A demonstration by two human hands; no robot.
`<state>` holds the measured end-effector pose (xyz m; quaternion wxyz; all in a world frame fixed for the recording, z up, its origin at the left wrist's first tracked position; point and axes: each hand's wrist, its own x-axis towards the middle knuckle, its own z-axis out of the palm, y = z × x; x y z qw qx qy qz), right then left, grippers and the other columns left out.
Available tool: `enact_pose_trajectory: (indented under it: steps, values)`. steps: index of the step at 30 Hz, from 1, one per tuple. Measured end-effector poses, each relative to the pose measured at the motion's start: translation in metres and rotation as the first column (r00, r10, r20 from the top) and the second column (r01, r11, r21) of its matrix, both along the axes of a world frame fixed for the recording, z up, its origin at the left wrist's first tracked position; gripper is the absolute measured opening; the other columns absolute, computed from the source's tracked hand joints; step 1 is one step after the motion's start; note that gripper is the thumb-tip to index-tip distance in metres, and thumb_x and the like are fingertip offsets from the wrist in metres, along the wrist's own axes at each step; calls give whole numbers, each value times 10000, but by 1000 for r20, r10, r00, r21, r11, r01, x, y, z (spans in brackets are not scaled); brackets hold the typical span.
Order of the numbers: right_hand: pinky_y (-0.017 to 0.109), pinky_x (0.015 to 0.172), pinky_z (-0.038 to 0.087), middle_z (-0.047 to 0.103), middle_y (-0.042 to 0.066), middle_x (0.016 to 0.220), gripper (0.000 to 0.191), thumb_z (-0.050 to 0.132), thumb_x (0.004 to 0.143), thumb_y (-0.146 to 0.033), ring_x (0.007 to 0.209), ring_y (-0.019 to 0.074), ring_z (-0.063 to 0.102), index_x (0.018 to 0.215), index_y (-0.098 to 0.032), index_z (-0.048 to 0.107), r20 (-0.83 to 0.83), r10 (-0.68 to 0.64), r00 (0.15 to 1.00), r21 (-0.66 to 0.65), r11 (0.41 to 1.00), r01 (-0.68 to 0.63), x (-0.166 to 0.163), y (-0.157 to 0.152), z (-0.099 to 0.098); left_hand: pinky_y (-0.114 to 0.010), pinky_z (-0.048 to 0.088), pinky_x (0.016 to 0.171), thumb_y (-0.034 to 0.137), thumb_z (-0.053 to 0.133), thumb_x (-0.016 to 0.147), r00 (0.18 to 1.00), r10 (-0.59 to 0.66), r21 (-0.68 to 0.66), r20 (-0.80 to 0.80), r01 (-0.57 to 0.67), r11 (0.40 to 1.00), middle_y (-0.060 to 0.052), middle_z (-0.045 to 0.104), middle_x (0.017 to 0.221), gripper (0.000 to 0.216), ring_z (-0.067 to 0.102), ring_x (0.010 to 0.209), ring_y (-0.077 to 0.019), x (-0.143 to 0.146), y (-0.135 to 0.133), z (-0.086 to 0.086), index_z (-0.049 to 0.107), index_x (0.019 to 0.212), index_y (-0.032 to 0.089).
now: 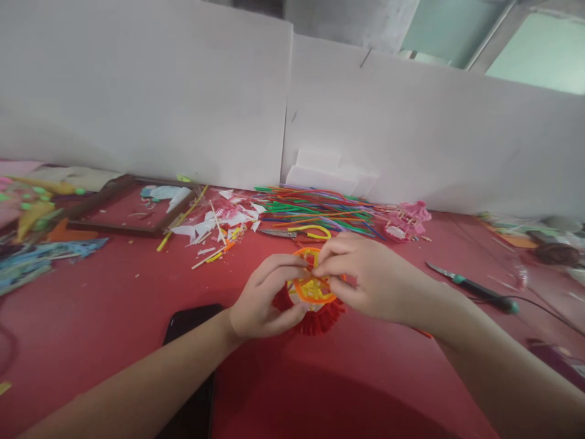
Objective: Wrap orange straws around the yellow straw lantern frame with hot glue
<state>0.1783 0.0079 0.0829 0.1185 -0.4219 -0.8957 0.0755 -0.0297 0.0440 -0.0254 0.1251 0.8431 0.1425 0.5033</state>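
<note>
Both hands are at a small round craft piece (315, 296) made of pipe cleaners, with an orange ring on top, yellow strands inside and a red fringe (317, 323) below. My left hand (272, 296) grips its left side, thumb at the front and fingers along the rim. On the right, my right hand (365, 277) pinches at the middle of the ring; its fingertips meet over a thin orange strand, partly hidden by the fingers. Just behind the piece lie scissors (297, 233) with yellow handles.
Coloured pipe cleaners (315, 207) lie at the back, beside paper scraps (196, 231) and a pink paper piece (411, 216). A brown frame (123, 207) is at left. A black phone (192, 323) lies under my left forearm. A corded pen-like tool (479, 289) with a pointed blade is at right.
</note>
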Motion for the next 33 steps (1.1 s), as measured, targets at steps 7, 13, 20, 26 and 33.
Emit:
enact_pose_trajectory:
  steps: [7,13,20,26,33]
  values:
    - [325,787,452,698,39,894,163,567,881,-139,853,169,613,876,-193,721,-124,-44,991,-117,993,30,-1,8,-1,-454,547,955,252,742,756,995,1,-102,99,9,995,-133,534,1221,599,577,1136,-270,0,4,-11,465,1286,215]
    - [291,750,443,670,18,873,101,660,894,-238,821,144,610,872,-195,749,-142,-189,972,-290,947,141,-10,24,5,-467,530,961,253,749,743,994,-7,-215,106,30,976,-113,526,1217,519,577,1137,-271,-1,4,-13,486,1191,242]
    - [280,750,455,614,41,930,132,674,867,-250,850,151,602,841,-206,796,-19,-239,971,-292,930,223,-23,32,11,-463,521,970,277,744,747,990,23,-248,138,12,969,-123,514,1198,521,577,1123,-267,-2,8,-16,488,1196,215]
    - [268,725,434,627,34,905,133,674,802,-248,805,146,589,797,-203,799,20,-153,988,-328,932,151,-17,46,16,-398,534,957,265,692,827,997,36,-234,71,-19,972,-128,629,1173,452,634,1093,-250,-5,10,-16,545,1249,200]
    - [271,734,430,702,30,987,248,730,778,-414,847,155,600,924,-225,798,-78,-175,982,-404,906,129,1,60,24,-309,573,858,211,579,920,999,-6,-226,36,14,974,-109,741,1061,217,707,970,-195,-4,11,-8,675,1113,185]
